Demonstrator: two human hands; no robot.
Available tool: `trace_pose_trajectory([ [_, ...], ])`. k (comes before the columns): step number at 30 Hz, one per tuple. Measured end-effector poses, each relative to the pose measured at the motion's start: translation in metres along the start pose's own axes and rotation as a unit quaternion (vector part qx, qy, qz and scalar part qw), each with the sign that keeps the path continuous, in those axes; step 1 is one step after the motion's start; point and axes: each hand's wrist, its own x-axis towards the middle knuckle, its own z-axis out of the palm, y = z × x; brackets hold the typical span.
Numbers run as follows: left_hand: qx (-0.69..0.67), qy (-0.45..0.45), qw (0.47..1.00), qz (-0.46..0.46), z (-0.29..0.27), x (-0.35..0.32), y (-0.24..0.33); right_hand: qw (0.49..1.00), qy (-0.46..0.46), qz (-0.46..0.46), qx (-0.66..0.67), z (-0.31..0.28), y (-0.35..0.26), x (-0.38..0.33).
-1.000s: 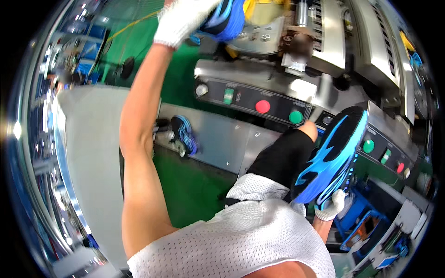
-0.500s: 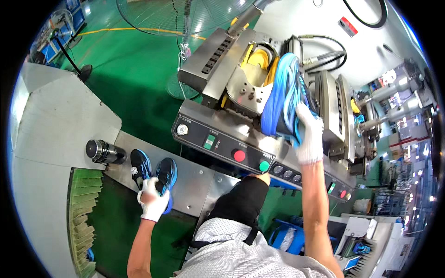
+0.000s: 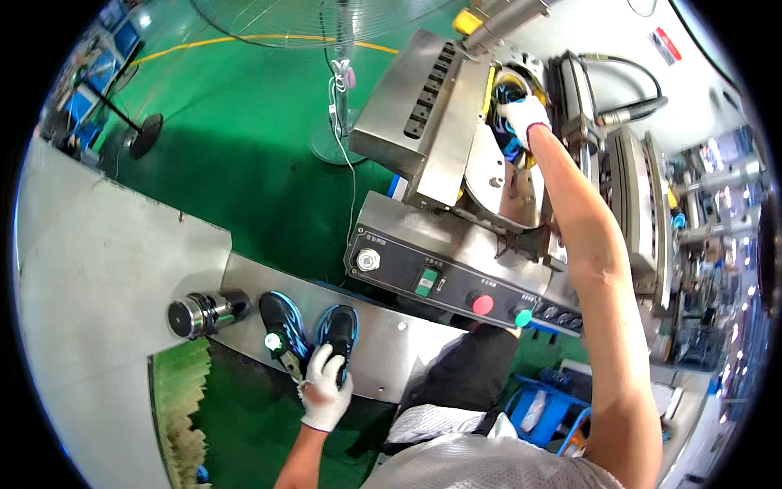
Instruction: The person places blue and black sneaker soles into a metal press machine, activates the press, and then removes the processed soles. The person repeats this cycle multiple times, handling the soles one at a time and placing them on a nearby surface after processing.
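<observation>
My left hand (image 3: 326, 389), in a white glove, rests on a black and blue shoe (image 3: 338, 330) that lies on the steel ledge (image 3: 391, 342) beside a second like shoe (image 3: 282, 324). My right hand (image 3: 524, 116), also gloved, reaches far up into the round opening of the steel press machine (image 3: 456, 138), closed on a blue and black shoe (image 3: 507, 140) that is mostly hidden inside.
A black control panel (image 3: 440, 281) with a red button (image 3: 483, 305) and a green button (image 3: 523, 317) fronts the machine. A steel roller (image 3: 199, 314) sits at the ledge's left. A standing fan base (image 3: 340, 147) is on the green floor. Blue crates (image 3: 538, 403) lie below.
My right hand has pushed the blue shoe from in front of the machine up into its opening. My left hand stays down on the shoes at the ledge.
</observation>
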Motion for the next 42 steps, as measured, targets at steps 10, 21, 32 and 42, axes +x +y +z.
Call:
trace_pose_trajectory([
  [10,-0.036,0.035,0.987,-0.151,0.042,0.006,0.046,0.979,0.134,-0.069,0.141,-0.041,-0.006,-0.155],
  [21,0.060,-0.118,0.974,0.182,0.001,0.050,0.015,0.970,0.069,-0.231,0.005,0.093,0.184,-0.419],
  [32,-0.071,-0.109,0.941,0.313,0.050,0.064,0.269,0.891,-0.135,-0.223,0.370,0.031,0.254,-0.591],
  [42,-0.308,-0.567,0.678,0.352,0.172,-0.044,0.560,0.689,0.405,0.107,0.591,-0.012,0.350,-0.710],
])
